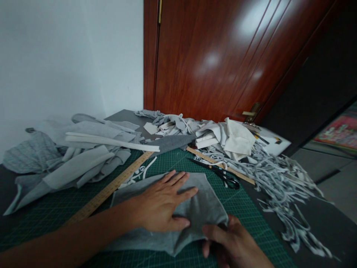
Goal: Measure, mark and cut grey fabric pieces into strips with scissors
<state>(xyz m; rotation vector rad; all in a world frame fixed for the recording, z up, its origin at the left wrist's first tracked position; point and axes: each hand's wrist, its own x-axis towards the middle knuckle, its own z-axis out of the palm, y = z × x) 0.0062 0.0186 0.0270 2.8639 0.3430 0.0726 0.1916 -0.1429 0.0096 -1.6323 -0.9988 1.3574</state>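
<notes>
A piece of grey fabric (195,208) lies on the green cutting mat (251,223) in the lower middle. My left hand (164,203) rests flat on it with fingers spread. At the fabric's right corner, my right hand (234,242) pinches the edge between thumb and fingers, and the cloth there is slightly lifted and creased. One wooden ruler (111,188) runs diagonally left of the fabric. Black scissors (220,173) lie beyond the fabric to the right, beside a second wooden ruler (237,174).
Piled grey fabric (83,149) covers the left side. Thin fabric strips (279,186) heap up at the right, near folded cream cloth (237,139). More scraps (175,124) lie at the back, before a brown door (209,56). White trimmings (139,175) sit beside the left ruler.
</notes>
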